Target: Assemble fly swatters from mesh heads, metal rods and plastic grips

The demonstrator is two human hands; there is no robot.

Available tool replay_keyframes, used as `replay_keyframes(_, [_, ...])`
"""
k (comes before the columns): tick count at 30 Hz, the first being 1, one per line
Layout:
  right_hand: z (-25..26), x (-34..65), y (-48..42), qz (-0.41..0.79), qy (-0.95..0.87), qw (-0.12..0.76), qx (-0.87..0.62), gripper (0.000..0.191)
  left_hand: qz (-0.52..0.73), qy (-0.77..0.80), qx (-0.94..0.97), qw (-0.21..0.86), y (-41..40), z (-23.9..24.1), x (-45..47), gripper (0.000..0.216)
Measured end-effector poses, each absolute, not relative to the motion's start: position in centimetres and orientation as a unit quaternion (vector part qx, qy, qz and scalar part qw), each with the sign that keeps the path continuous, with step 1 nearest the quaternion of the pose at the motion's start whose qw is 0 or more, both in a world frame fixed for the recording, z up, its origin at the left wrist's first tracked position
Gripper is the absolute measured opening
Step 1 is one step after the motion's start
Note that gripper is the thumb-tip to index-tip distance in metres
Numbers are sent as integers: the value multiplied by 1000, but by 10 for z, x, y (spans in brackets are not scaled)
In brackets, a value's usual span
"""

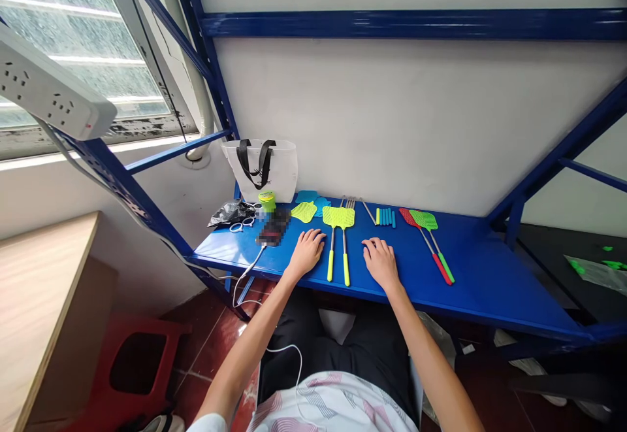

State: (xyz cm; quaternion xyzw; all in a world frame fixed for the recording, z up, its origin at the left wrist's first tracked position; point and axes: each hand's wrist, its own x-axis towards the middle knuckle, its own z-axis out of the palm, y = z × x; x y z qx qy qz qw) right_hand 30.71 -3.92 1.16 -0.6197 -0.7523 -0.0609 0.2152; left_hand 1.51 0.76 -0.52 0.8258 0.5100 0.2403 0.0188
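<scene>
My left hand (306,251) lies flat on the blue shelf (470,275), fingers spread, holding nothing. My right hand (380,261) rests flat on the shelf too, empty. Between the hands lie two yellow fly swatters (339,217) with metal rods and yellow grips. To the right lie a red fly swatter (425,244) and a green one (432,236), side by side. A row of blue and green handle sleeves (385,216) sits behind my right hand. A loose yellow swatter head (304,211) and blue heads (313,198) lie further back.
A white tote bag (261,169) with black handles stands at the back left. Near it are a green-capped jar (267,200), scissors (241,225), black plastic wrap (228,212) and a phone (274,228) on a white cable. A power strip (49,95) hangs upper left; a red stool (134,363) stands below.
</scene>
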Motion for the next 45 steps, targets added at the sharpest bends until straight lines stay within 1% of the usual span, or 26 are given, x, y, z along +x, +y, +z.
replay_keyframes(24, [10,307,-39,-68,-754,217,-617,49,248,509,824,15,7,-5,15,45])
replay_keyframes(45, [11,307,-39,-49,-753,220,-619,49,240,510,826,22,8,-6,14,46])
